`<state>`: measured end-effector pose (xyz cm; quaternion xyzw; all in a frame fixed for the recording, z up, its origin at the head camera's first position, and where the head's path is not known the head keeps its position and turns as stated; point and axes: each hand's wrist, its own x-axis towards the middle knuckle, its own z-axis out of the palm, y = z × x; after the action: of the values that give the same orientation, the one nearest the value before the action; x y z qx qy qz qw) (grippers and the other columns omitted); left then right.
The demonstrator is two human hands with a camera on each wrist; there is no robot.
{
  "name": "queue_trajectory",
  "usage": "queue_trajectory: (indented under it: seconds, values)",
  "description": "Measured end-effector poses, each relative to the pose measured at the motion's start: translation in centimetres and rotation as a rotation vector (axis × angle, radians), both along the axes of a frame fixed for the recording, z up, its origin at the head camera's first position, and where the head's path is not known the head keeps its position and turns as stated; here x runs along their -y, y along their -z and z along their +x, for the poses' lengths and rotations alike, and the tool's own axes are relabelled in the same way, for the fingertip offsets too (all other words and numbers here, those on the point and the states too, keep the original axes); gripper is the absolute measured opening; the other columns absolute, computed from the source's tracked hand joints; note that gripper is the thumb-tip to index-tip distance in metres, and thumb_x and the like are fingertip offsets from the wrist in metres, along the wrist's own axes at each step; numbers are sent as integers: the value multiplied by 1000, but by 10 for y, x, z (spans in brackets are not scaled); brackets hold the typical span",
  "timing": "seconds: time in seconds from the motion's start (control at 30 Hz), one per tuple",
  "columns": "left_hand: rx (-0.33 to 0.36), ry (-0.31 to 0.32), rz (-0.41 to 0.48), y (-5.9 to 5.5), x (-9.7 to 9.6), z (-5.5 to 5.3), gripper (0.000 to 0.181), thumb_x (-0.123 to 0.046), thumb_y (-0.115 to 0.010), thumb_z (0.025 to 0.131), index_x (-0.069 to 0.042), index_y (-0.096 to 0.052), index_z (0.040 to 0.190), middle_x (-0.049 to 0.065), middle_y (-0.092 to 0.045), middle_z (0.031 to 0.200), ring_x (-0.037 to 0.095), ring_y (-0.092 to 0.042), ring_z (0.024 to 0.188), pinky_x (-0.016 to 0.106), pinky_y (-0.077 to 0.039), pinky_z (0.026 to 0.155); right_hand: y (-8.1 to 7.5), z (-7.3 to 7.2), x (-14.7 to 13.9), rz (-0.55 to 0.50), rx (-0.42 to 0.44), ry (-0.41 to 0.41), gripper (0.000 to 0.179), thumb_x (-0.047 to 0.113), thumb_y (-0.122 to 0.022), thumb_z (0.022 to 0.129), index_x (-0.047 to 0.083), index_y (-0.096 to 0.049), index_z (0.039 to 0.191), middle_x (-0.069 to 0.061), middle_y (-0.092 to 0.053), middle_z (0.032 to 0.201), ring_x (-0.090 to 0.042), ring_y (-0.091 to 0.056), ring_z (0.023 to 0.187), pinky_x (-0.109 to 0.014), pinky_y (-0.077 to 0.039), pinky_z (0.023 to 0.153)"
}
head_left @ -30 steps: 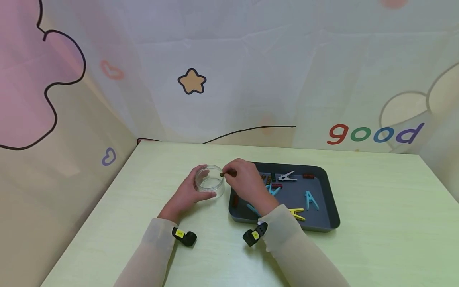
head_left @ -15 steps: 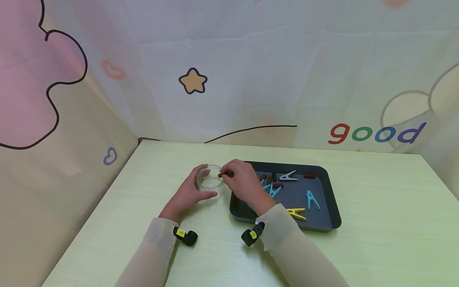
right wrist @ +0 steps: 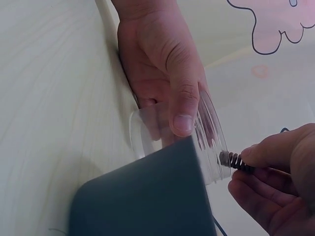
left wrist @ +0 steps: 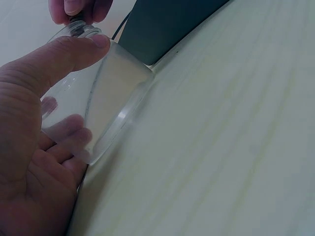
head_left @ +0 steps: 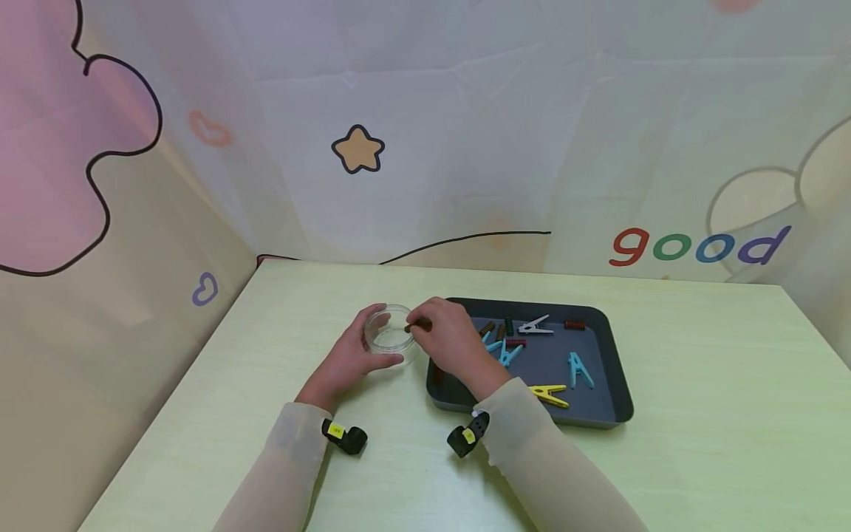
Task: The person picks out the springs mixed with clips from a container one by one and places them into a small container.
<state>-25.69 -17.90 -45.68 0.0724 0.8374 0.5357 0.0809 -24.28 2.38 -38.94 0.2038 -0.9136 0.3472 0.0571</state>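
The tray (head_left: 541, 360) looks matt plastic, the clear jar (left wrist: 115, 88) left of it smooth and glossy, the spring (right wrist: 235, 160) there metal, the table (head_left: 705, 421) under it wood-grained, the backdrop (head_left: 459, 155) behind it creased cloth.

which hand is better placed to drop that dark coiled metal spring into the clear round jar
The right hand, most likely: it pinches the spring at the open rim of the jar. The left hand grips the jar's side, so seems better suited to steadying it.

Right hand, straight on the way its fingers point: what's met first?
Likely the clear jar, at its open mouth, with the spring pinched in the right hand leading. Depth is unclear, so I can't tell if it would clear the edge.
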Motion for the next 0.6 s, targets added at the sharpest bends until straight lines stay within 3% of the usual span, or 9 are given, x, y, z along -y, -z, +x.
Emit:
queue_trajectory:
  seconds: [0.6]
  values:
    - [13,-14,-35,-3,-1,1,91,-32,-85,74,-38,-29,145,-5,-40,149,23,-40,133,46,-37,112,-1,3,-4,-14,-26,7,15,12,-66,91,10,-74,104,-6,-68,104,-17,-65,89,-31,-58,81]
